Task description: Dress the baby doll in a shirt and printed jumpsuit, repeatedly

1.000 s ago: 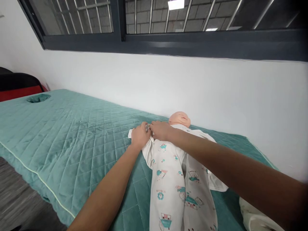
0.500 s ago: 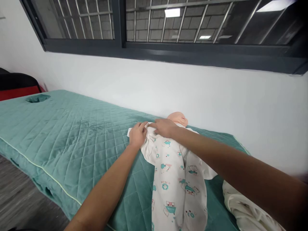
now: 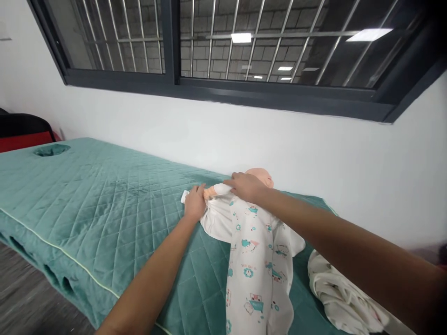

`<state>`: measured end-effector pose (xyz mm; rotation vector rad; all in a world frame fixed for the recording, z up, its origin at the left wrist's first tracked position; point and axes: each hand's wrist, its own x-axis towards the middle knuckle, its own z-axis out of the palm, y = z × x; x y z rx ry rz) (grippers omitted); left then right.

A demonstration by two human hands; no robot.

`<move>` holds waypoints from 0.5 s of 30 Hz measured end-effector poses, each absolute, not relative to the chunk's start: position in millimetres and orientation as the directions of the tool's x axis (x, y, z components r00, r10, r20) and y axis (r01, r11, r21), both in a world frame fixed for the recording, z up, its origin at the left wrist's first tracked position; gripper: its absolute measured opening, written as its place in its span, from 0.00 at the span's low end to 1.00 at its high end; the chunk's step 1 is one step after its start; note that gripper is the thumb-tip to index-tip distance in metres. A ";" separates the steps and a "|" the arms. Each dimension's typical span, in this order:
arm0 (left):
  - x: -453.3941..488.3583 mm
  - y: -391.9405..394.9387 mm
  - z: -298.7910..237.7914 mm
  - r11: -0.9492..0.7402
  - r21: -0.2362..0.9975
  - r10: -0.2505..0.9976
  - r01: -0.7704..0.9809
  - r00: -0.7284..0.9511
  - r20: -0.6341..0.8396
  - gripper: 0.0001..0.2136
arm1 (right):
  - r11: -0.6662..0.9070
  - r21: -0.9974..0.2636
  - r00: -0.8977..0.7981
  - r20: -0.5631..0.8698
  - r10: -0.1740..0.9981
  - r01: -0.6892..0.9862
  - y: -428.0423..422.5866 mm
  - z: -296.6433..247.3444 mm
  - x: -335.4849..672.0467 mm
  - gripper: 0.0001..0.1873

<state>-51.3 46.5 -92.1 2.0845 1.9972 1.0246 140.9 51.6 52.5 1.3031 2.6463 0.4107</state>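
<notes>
A baby doll (image 3: 262, 176) lies on its back on a teal quilted massage bed (image 3: 87, 195), head toward the wall. It wears a white printed sleepsuit (image 3: 256, 260). My left hand (image 3: 194, 203) is closed on the sleeve end by the doll's outstretched arm. My right hand (image 3: 246, 186) grips the sleeve higher up, near the doll's shoulder. A bit of the doll's bare forearm shows between my hands.
A crumpled white cloth (image 3: 344, 295) lies on the bed to the right of the doll. The bed has a face hole (image 3: 51, 150) at its far left end. A white wall and a barred window stand behind. A red and black seat (image 3: 21, 132) is at far left.
My hands have drawn apart along the sleeve, and the doll's forearm now shows between them. The camera has tilted up and shifted, showing more of the crumpled cloth.
</notes>
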 end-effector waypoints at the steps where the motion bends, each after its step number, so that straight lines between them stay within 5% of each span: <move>1: -50.4 45.8 -90.4 -0.136 0.484 0.910 0.865 -0.084 0.405 0.24 | 0.579 0.299 -0.601 -0.024 0.799 0.758 51.0 50.5 138.2 0.16; 9: -40.1 40.2 -85.8 -0.235 0.212 0.862 0.949 0.102 0.497 0.22 | 0.595 0.183 -0.604 -0.005 0.797 0.783 67.4 7.2 106.4 0.19; 15: -39.3 37.5 -85.6 -0.229 0.173 0.883 0.958 0.129 0.451 0.20 | 0.572 0.075 -0.577 0.107 0.810 0.817 62.5 9.7 121.9 0.17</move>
